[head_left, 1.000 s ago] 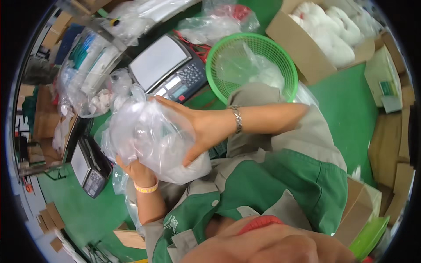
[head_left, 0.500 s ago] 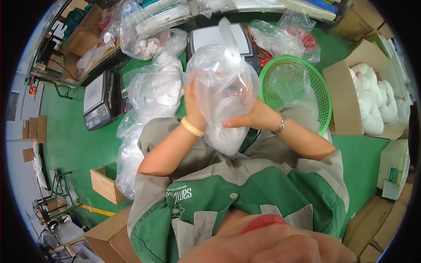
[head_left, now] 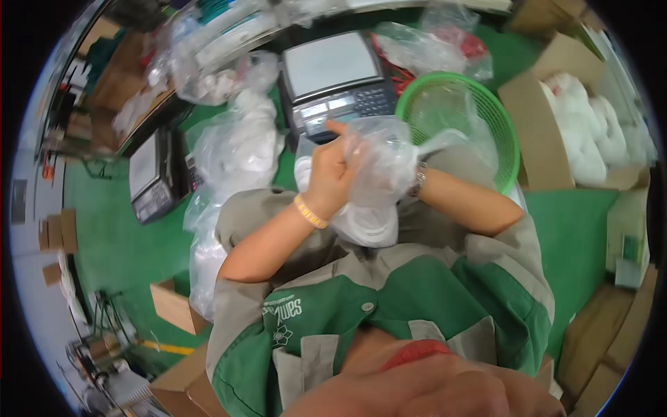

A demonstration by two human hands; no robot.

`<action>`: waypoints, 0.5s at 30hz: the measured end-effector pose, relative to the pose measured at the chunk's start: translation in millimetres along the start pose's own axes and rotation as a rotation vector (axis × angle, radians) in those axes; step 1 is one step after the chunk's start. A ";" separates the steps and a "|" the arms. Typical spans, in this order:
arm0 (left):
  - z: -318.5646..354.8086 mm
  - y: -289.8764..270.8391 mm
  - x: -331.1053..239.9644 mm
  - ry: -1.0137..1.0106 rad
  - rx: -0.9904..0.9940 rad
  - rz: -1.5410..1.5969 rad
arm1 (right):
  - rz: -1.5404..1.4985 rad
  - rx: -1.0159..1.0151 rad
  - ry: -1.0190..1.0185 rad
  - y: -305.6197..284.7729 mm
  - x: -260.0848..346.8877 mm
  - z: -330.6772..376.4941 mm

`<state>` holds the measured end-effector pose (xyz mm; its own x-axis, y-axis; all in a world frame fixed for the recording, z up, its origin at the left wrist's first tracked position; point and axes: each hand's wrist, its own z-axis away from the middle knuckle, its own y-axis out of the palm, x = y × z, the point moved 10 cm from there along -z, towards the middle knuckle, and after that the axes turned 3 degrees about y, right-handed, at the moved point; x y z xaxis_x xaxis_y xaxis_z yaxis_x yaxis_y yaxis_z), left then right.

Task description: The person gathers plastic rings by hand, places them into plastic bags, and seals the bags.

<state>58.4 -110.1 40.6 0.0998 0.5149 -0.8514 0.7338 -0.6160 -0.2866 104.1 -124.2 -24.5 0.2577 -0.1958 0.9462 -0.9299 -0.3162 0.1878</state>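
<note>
A: What lies at the far left?

B: A small dark scale (head_left: 154,174) sits on the green table (head_left: 104,236). Just right of it is a pile of clear bags with white things (head_left: 233,149).

A: And the hands?

B: The left hand (head_left: 332,174) is closed around the clear plastic bag (head_left: 372,184), with the fingers curled on its left side and the thumb pointing up. The bag holds white rings and is in front of the chest, near the big scale (head_left: 333,76). The right hand (head_left: 399,191) is mostly hidden behind the bag; it presses on the bag's right side, but I cannot tell how far the fingers are closed.

A: Further right?

B: A green basket (head_left: 486,118), then a cardboard box with white bundles (head_left: 556,132).
</note>
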 end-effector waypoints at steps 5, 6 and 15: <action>12.0 -10.0 4.4 0.140 0.053 -0.294 | 0.355 -0.008 0.105 -8.4 -3.1 -3.2; 16.2 -15.8 12.6 0.125 0.084 -0.291 | 0.472 -0.048 0.141 -20.9 6.5 -1.1; -11.5 -142.5 -18.1 -0.017 -0.008 -0.224 | 1.708 -1.325 -0.349 -167.0 241.1 209.9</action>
<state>-40.2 -24.8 101.8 -0.0775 0.6283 -0.7741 0.7420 -0.4823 -0.4657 376.6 -313.4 117.0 -0.8946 0.3229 0.3090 0.1969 0.9054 -0.3762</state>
